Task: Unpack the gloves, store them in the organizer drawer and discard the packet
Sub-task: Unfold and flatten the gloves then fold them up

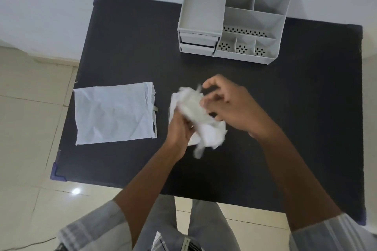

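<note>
A crumpled bundle of thin white gloves (199, 116) is held above the middle of the black table (122, 51). My left hand (180, 128) grips its lower left part from below. My right hand (228, 104) is at its upper right with fingers curled; motion blur hides whether they pinch the material. Part of a flat pale packet (172, 108) shows under the bundle, mostly hidden. The grey organizer (236, 18) stands at the table's far side, with two small drawers (197, 44) stacked at its front left, both looking pushed in.
A white fabric bin or bag (114, 113) lies at the table's left edge, its dark opening facing right. The organizer has open compartments on top. Tiled floor surrounds the table; my legs are at the near edge.
</note>
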